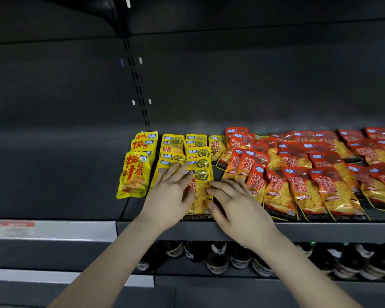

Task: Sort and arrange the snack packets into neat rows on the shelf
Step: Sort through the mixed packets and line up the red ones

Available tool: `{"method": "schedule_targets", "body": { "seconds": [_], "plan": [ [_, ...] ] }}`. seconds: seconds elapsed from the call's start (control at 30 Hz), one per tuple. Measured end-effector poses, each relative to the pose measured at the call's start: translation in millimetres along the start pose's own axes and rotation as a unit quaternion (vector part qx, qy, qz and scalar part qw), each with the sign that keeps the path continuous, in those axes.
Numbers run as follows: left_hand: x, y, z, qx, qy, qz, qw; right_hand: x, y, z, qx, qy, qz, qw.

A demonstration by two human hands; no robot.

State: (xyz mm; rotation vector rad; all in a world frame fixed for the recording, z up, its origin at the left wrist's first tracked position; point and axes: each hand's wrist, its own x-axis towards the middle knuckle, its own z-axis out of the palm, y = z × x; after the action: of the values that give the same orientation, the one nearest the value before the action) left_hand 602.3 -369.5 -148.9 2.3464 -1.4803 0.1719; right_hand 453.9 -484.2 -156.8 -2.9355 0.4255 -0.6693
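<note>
1. While both hands met at the centre of the frame, the left hand lay flat with straight fingers on the yellow packet rows. The right hand set bent fingers and thumb against the right edge of the front yellow packet; whether it pinched could not be told.
2. That front yellow packet lay between the hands at the front edge of the shelf, with "KONCHEW" along its bottom.
3. Left of centre, the tofu packets read "捞汁豆腐".
4. At right, overlapping red packets read "双面金钱肚" and "KONCHEW".
5. Lower down, dark bottles stood with unreadable labels.
</note>
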Motion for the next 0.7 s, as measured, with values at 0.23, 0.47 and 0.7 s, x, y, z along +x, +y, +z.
{"method": "schedule_targets", "body": {
  "seconds": [0.23, 0.47, 0.7],
  "plan": [
    [-2.2, 1.1, 1.0, -0.011, 0.006, 0.001, 1.0, -0.8, -0.9, 0.6, 0.006, -0.015, 0.012, 1.0],
    [-0.1, -0.5, -0.4, 0.015, 0.003, 0.003, 1.0, 0.9, 0.0, -2.3, 0.034, -0.036, 0.019, 0.999],
    [30.5, 30.5, -8.1, 0.018, 0.006, 0.039, 0.999, 4.5, 12.7, -19.2, 0.013, 0.018, 0.05, 0.998]
  ]
}}
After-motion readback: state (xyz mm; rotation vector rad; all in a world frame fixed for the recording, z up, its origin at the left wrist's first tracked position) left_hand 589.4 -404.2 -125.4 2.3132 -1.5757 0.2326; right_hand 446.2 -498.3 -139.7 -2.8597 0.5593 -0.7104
